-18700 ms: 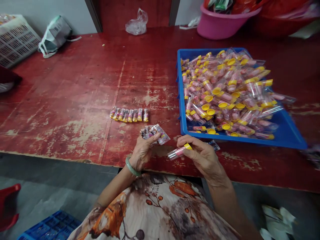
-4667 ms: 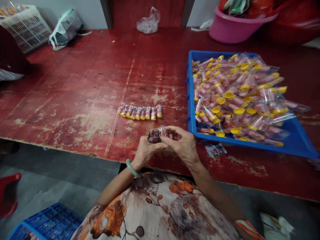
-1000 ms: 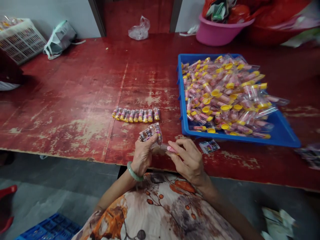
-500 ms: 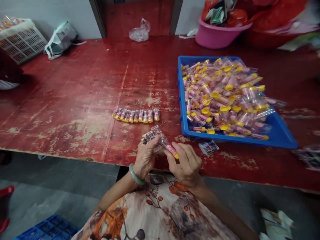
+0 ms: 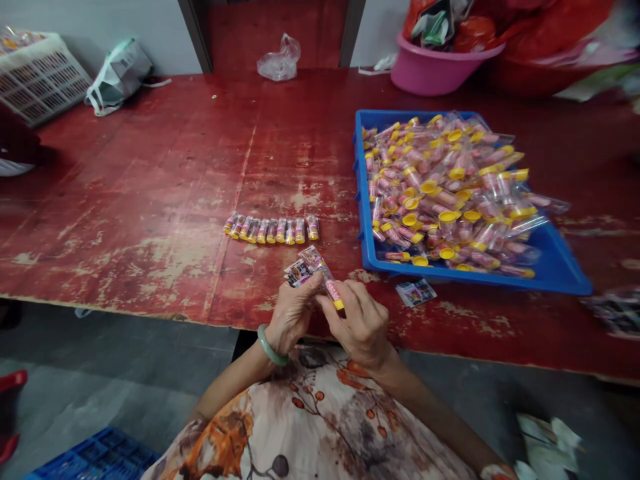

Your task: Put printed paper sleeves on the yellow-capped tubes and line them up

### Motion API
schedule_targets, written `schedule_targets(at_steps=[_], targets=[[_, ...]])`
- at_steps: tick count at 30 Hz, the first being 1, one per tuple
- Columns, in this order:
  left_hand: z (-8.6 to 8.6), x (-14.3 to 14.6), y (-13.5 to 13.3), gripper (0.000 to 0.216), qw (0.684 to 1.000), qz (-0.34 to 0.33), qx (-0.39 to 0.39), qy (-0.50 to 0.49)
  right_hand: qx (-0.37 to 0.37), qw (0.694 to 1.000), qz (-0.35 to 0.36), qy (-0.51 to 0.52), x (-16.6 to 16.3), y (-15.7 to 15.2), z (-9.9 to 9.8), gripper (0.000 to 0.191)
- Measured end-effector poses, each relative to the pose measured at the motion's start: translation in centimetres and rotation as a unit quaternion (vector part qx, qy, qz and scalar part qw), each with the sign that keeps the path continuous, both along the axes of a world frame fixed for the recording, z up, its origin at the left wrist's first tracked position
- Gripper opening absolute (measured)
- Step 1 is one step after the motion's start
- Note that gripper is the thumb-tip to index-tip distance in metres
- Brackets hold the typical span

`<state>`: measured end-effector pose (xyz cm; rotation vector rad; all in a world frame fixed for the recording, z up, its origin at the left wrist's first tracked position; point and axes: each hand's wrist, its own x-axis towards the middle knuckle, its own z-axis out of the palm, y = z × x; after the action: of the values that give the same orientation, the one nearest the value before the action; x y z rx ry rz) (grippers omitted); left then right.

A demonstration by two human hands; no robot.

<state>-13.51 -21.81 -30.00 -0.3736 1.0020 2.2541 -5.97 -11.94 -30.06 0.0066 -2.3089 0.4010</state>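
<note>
My left hand, with a green bangle at the wrist, is closed on a small stack of printed cards. Between finger and thumb, my right hand grips a clear tube with pink contents and a yellow cap at its lower end. The tube's upper end meets a printed card by my left thumb; whether that card is inside it I cannot tell. Beyond my hands a row of filled tubes with yellow ends lies side by side on the red table.
A blue tray heaped with tubes stands on the right, with loose cards at its near edge. Behind are a pink basin, a plastic bag and a white basket. A dark sleeve shows at far left.
My right hand has moved left, closer to my left hand, and the tube now stands steeper against the card. The row and the tray's tubes look the same.
</note>
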Motion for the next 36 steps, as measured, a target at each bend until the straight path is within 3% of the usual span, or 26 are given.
schedule_targets(at_steps=[4, 6, 10, 13, 17, 25, 31, 36], targets=[[0.3, -0.7, -0.3, 0.032, 1.0, -0.002, 0.002, -0.027, -0.168, 0.972, 0.153, -0.057, 0.1, 0.9, 0.8, 0.029], [0.6, -0.8, -0.4, 0.031, 1.0, -0.009, 0.003, -0.03, -0.203, 0.96, 0.182, -0.063, 0.3, 1.2, 1.0, 0.025], [1.0, -0.4, -0.4, 0.027, 0.999, -0.018, 0.02, -0.036, -0.155, 0.971, 0.18, -0.038, 0.5, 1.2, 0.5, 0.031], [1.2, -0.2, -0.3, 0.03, 0.998, -0.021, 0.029, -0.044, -0.05, 0.984, 0.167, -0.024, 0.7, 1.1, 0.1, 0.039], [1.4, -0.4, -0.2, 0.034, 0.998, -0.019, 0.028, -0.049, 0.087, 0.987, 0.133, 0.019, 0.8, 1.1, -0.5, 0.037], [1.3, 0.1, -0.1, 0.032, 0.997, -0.047, 0.052, -0.023, 0.052, 0.993, 0.073, 0.083, 0.7, 1.8, -1.9, 0.037], [1.3, 1.2, 0.0, 0.031, 0.995, -0.066, 0.066, -0.023, -0.034, 0.99, 0.021, 0.132, -0.5, 1.9, -1.1, 0.021], [1.6, 1.4, 0.1, 0.035, 0.997, -0.057, 0.049, -0.016, -0.082, 0.988, 0.017, 0.127, -0.6, 1.2, -0.5, 0.019]])
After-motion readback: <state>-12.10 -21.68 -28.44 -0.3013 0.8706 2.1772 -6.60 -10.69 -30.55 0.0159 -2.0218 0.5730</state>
